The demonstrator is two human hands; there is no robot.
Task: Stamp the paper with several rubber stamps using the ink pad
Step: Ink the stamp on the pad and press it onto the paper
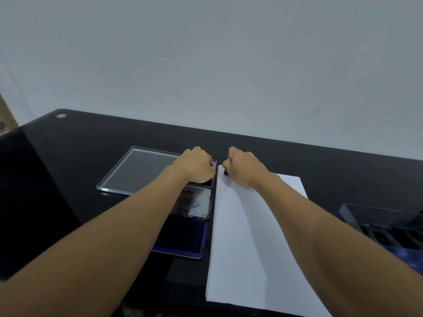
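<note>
Now, a clear tray [142, 170] lies left of the left grip [197, 165], which curls knuckles-up over the open ink pad's [187, 241] far end; can't tell if it holds anything. The right grip [243, 168] is fisted round a small dark stamp [225, 172] on the paper's [247, 236] far-left corner. The sheet's long axis runs back toward the person, with bare bench [320, 161] beyond.

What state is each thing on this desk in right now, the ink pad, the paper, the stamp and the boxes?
ink pad, open, lid swung back.
paper, flat, no prints visible.
stamp, pinched by right hand, at the paper's far left corner.
left hand, curled at the lid's far end; hold unclear.
clear cover, lying flat.
blue box, looks open.
</note>
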